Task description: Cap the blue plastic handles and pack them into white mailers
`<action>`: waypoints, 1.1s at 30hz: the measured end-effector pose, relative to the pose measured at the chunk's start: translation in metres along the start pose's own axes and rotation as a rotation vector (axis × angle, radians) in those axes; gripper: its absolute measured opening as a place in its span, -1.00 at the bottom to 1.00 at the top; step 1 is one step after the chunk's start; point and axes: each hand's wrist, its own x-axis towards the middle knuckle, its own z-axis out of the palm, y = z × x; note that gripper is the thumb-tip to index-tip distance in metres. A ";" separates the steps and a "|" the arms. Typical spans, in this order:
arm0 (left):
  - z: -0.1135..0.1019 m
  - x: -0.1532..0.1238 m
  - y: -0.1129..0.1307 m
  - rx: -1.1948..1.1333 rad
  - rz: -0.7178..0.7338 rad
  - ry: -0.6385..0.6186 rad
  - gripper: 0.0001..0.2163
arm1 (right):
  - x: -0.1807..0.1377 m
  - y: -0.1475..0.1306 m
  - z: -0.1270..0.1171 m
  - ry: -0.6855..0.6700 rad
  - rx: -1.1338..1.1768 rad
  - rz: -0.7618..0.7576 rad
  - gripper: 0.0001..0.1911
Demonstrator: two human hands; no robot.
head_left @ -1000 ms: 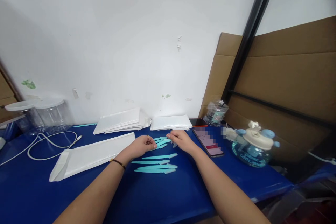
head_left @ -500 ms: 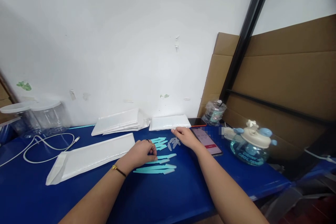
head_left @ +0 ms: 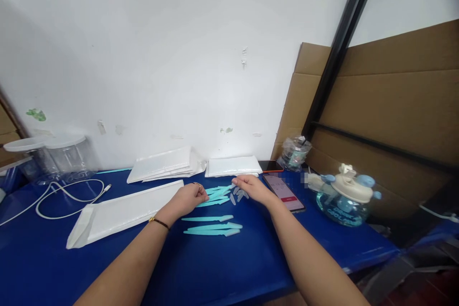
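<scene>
My left hand (head_left: 189,199) is closed in a pinch on the handle end of a teal eyebrow razor (head_left: 223,191), which points right and slightly up. At its blade end, my right hand (head_left: 253,188) pinches a small translucent blade cap (head_left: 233,184); whether the cap is seated on the blade I cannot tell. Several more teal razors (head_left: 214,202) lie below the held one, partly hidden by it and my left fingers. Loose translucent caps (head_left: 239,194) are scattered under my right fingertips. Nearer to me, three razors (head_left: 207,219) lie side by side, their pale tips toward the right.
A long white padded mailer (head_left: 125,215) lies left of my left hand, with stacked mailers (head_left: 161,165) and another white pack (head_left: 234,166) by the wall. Phones (head_left: 285,196), a wrapped cup (head_left: 296,153) and a teal bottle (head_left: 344,201) stand right. A white cable (head_left: 68,215) and clear jars (head_left: 68,162) are left.
My left hand has moved up from the nearer razors to the farther group, bringing a razor to my right fingertips. My right hand has stayed nearly in place, now with a cap visible in its pinch.
</scene>
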 end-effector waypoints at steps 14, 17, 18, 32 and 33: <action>-0.001 -0.021 0.031 0.220 0.167 -0.126 -0.86 | 0.001 0.013 -0.007 0.103 -0.273 0.109 -0.45; 0.002 -0.018 0.030 0.173 0.140 -0.074 -0.83 | -0.001 0.001 0.002 -0.020 -0.203 0.053 -0.45; 0.002 -0.016 0.029 0.133 0.127 -0.053 -0.80 | -0.002 -0.003 0.006 -0.054 -0.180 0.032 -0.46; -0.008 -0.005 0.008 0.167 0.063 0.110 -0.73 | 0.002 0.017 -0.007 0.061 -0.330 0.075 -0.47; -0.008 -0.008 0.012 0.160 0.096 0.099 -0.70 | 0.002 0.018 -0.007 0.085 -0.366 0.083 -0.46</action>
